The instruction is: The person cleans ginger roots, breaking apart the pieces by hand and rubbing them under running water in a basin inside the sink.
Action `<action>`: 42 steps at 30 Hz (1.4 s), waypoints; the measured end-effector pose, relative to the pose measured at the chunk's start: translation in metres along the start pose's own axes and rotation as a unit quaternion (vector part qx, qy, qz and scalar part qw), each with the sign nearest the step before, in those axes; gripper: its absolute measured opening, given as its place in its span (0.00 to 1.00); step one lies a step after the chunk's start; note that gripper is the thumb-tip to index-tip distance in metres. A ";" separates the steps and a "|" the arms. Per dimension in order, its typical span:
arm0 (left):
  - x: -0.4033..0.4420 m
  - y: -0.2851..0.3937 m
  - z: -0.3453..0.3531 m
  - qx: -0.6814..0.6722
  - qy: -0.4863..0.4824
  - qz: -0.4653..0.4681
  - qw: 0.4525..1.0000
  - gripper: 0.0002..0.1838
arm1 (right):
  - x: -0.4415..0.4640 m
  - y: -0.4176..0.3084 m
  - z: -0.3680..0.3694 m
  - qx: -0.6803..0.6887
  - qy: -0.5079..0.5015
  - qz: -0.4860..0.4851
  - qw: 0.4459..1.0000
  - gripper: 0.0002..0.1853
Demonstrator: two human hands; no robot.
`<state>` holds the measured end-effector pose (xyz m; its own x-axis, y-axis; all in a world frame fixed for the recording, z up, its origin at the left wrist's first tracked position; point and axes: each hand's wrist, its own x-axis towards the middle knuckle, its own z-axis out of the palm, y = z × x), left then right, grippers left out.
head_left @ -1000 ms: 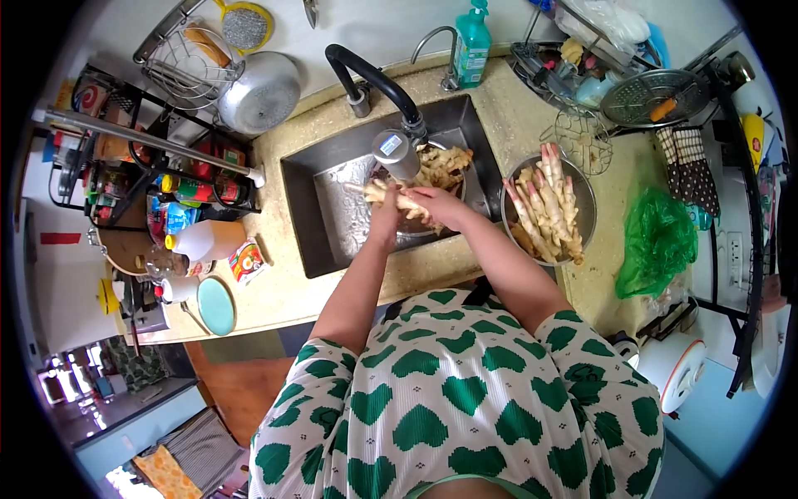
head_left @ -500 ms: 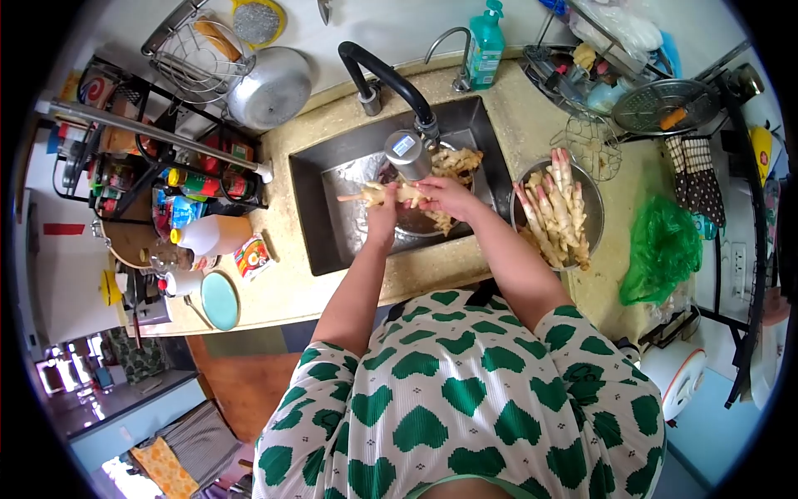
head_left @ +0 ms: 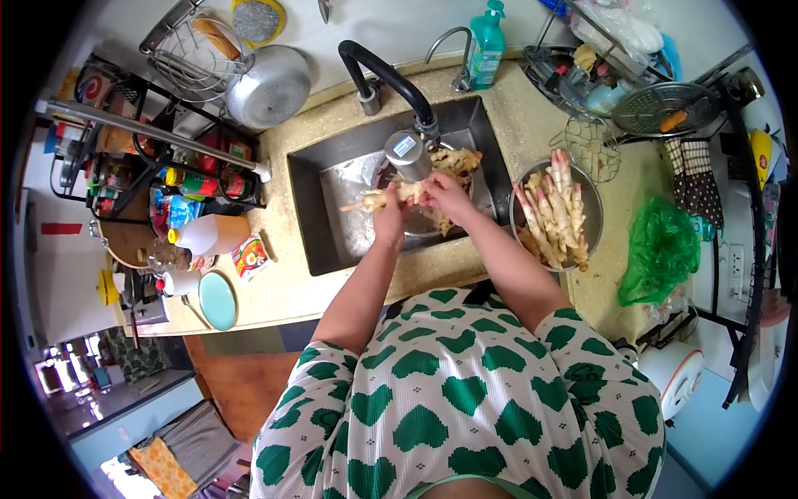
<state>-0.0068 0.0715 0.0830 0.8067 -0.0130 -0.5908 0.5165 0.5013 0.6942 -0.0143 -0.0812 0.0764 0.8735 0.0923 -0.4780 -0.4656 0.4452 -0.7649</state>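
My left hand [head_left: 388, 218] is closed around a pale piece of ginger root [head_left: 371, 201], its stem pointing left over the sink [head_left: 309, 224]. The fingers of my right hand [head_left: 446, 198] grip the same root at its right end, beneath the grey faucet head [head_left: 407, 155]. Behind and below my hands, more knobbly ginger [head_left: 462, 160] lies in a metal bowl in the sink, partly hidden by the faucet and my hands. Right of the sink, a round metal bowl [head_left: 593, 218] holds several pale ginger roots [head_left: 559, 209] with pink-tipped stems.
A green plastic bag [head_left: 659, 254] lies on the counter at right. A green pump bottle [head_left: 486, 50] stands behind the sink beside a thin tap. To the left are a jug of amber liquid [head_left: 218, 235], a teal oval lid [head_left: 218, 300] and a crowded rack [head_left: 125, 158].
Both hands stay on the root under the faucet. My left hand has shifted slightly to the right and the right hand's fingers have moved a little along the root.
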 end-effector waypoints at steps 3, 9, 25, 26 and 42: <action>-0.004 -0.009 0.002 -0.009 0.003 -0.004 1.000 0.19 | 0.003 -0.005 0.001 -0.090 0.080 0.031 0.992 0.14; 0.015 -0.021 0.003 -0.126 0.042 -0.042 0.990 0.21 | 0.007 0.026 0.018 -0.249 0.119 -0.218 0.936 0.28; 0.005 -0.033 0.001 -0.154 0.075 -0.065 0.983 0.20 | -0.011 0.008 0.024 -0.110 0.147 -0.107 0.977 0.10; 0.000 -0.032 0.001 -0.130 0.070 -0.064 0.987 0.20 | -0.011 0.003 0.022 -0.096 0.166 -0.073 0.979 0.11; 0.002 -0.018 -0.004 -0.079 -0.113 -0.031 0.990 0.16 | -0.015 -0.019 0.001 -0.029 0.166 0.115 0.979 0.19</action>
<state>-0.0158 0.0660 0.0681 0.8274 -0.2325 -0.5113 0.5304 0.6228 0.5751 -0.0186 -0.0904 0.0988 0.6541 -0.1151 -0.7476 -0.6603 0.3951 -0.6386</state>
